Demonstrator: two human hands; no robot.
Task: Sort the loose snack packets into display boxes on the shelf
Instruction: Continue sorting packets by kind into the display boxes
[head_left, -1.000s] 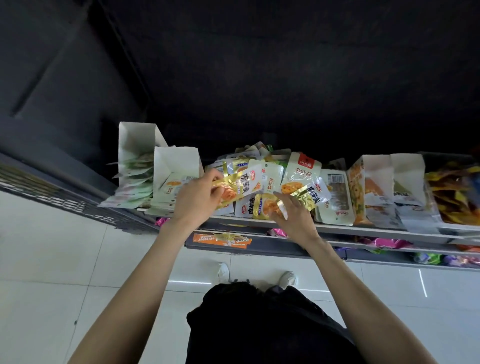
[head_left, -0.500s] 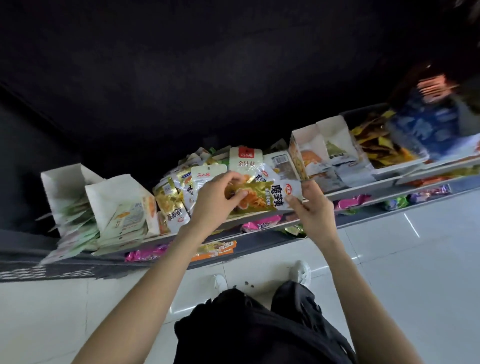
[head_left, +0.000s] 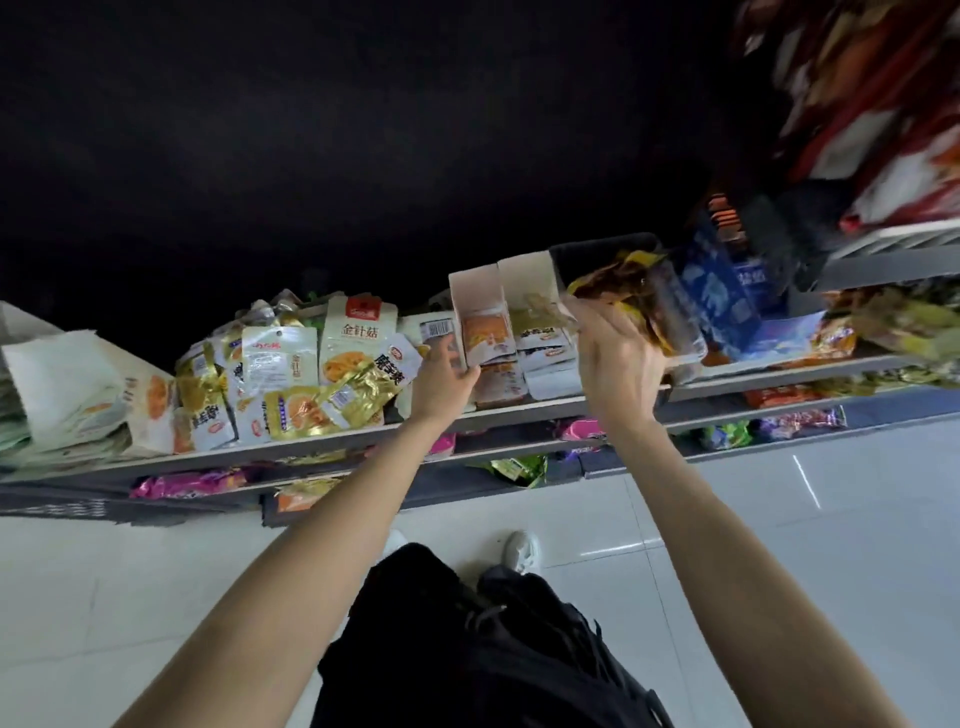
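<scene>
A heap of loose snack packets (head_left: 311, 374), gold and white, lies on the shelf (head_left: 519, 406) left of centre. Two open white display boxes (head_left: 475, 304) stand side by side to its right with packets inside. My left hand (head_left: 444, 376) grips the left wall of the nearer box. My right hand (head_left: 618, 353) is raised further right and holds a blurred gold snack packet (head_left: 615, 283) at the front of a dark bin (head_left: 613, 249) that holds similar gold-brown packets.
More white display boxes (head_left: 78, 384) with packets stand at the shelf's far left. Blue packets (head_left: 727, 299) sit right of the dark bin, red bags (head_left: 883, 130) on a higher shelf. Pink packets (head_left: 192, 483) fill lower shelves. White tiled floor (head_left: 805, 545) is below.
My right hand has carried the gold packet from the loose heap rightward to the dark bin. My left hand let go of it and moved onto the white display box. The view swung right.
</scene>
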